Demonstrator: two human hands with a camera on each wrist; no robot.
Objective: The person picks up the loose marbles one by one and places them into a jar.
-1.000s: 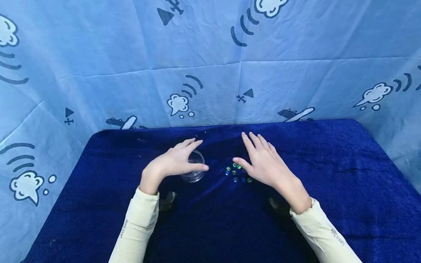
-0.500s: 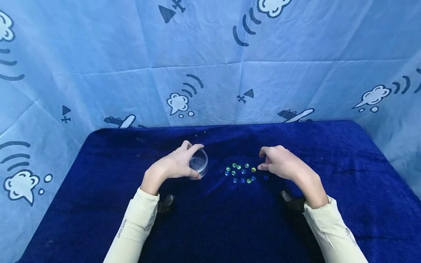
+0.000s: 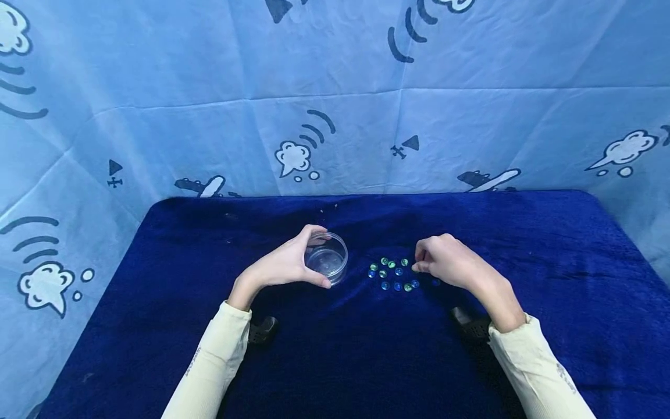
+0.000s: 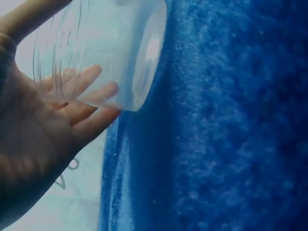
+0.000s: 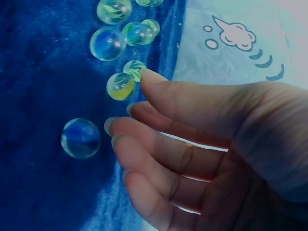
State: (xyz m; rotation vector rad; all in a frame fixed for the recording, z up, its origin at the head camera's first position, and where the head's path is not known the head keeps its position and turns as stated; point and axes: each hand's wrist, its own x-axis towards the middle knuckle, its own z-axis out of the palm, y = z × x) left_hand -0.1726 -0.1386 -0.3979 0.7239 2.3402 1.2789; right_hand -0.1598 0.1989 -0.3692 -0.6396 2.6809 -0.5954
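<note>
The right hand [image 3: 452, 262] has drawn back from lying stretched out over the glass marbles [image 3: 391, 265] to their right-hand edge, and its fingers have bent; the thumb stands a little apart from the fingertips, right by a yellow-swirled marble [image 5: 120, 86], and I can't tell whether that marble is pinched or only being reached for; a lone blue marble [image 5: 80, 138] lies by itself near the bent fingers; meanwhile the left hand [image 3: 285, 262] has gone from hovering about the clear plastic tub [image 3: 327, 262] to gripping it, thumb on the near side and fingers round the far side, spread as wide as the tub itself; the tub has been tipped too, its mouth turned up and toward the person; as I read it, that shares out the work, one hand minding the tub and the other tending the marbles; the tub is just left of the marbles above the velvet-covered worktop [image 3: 335, 361], though whether its base touches down I can't make out; no brand or label shows on the plastic; small dark lettering runs along the left sleeve [image 3: 211, 361] and the right sleeve [image 3: 539, 372], too tiny to read; the blue backdrop [image 3: 314, 64] carries cartoon prints, with no words I can find
</note>
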